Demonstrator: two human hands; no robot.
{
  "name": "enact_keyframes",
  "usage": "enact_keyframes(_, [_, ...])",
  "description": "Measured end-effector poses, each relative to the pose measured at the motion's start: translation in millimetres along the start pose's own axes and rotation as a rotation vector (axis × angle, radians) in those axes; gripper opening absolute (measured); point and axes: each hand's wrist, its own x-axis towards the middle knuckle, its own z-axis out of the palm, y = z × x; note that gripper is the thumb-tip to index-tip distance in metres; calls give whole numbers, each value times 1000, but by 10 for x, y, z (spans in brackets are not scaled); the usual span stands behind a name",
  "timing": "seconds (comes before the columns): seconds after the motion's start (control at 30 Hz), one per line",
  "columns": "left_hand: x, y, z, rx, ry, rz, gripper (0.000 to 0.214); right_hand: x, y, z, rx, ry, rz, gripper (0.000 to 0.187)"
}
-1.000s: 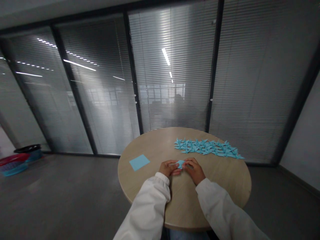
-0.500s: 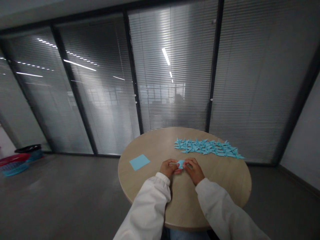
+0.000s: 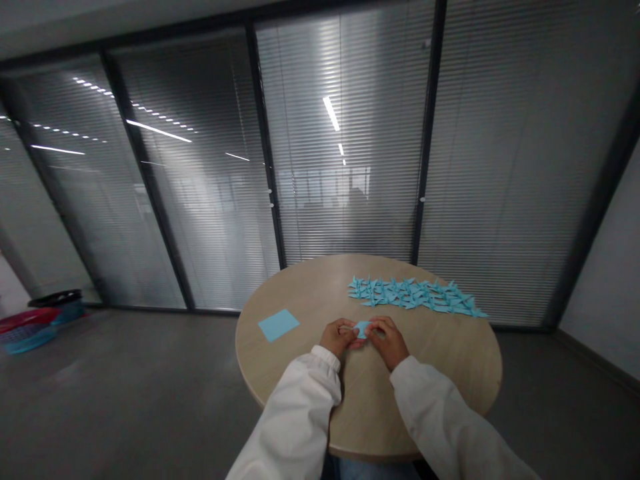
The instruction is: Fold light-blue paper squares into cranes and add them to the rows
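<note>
My left hand (image 3: 338,336) and my right hand (image 3: 389,341) meet over the round wooden table (image 3: 450,363). Both pinch a small, partly folded piece of light blue paper (image 3: 363,328) between their fingertips, just above the tabletop. Behind the hands, towards the far right of the table, lies a long band of several folded blue paper figures (image 3: 414,295). A flat square sheet of the same blue paper (image 3: 279,325) lies to the left of my left hand. White sleeves cover both my arms.
Glass walls with closed blinds and dark frames (image 3: 265,153) stand right behind the table. Grey floor surrounds the table. Red and blue baskets (image 3: 27,328) sit on the floor at the far left.
</note>
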Motion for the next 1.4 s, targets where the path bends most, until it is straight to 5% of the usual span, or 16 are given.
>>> enact_keyframes(0.27, [15, -29, -12, 19, -14, 24, 39, 8, -10, 4, 55, 9, 15, 10])
enact_keyframes(0.53, [-7, 21, 9, 63, -21, 30, 43, 8, 29, 38, 305, -22, 183, 15])
enact_keyframes(0.9, [9, -12, -14, 24, 39, 69, 44, 9, -177, -7, 638, -52, 461, 57])
enact_keyframes(1.4, [-14, 2, -7, -1, -5, 25, 50, 13, -181, -77, 569, -106, 461, 63])
